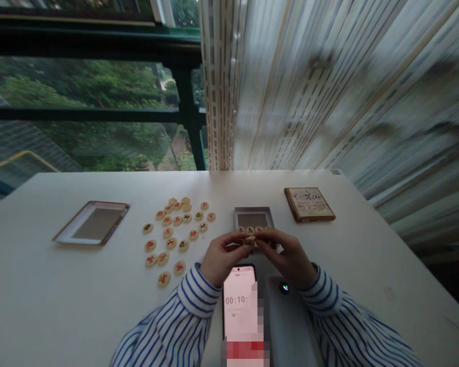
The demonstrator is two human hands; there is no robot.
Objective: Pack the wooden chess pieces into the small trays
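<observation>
My left hand [222, 257] and my right hand [289, 257] meet at the near side of a small open box [248, 209]. Fingers of both are closed in a pinch around a round wooden Chinese chess piece [249, 241] with dark marks; fingertips partly cover it. Just beyond, a row of several similar pieces [250, 230] lies along the near part of the box, partly hidden by my hands. To the left, many loose chess pieces [177, 220] with red or black characters are spread over the white table; a few near the back show plain faces.
A box lid [95, 224] lies inner side up at the far left. A flat decorated case [309, 204] rests to the right of the box. Below my hands are a phone [239, 290] showing a timer and a pale grey device [290, 326]. Window and curtain [252, 102] border the table's back edge.
</observation>
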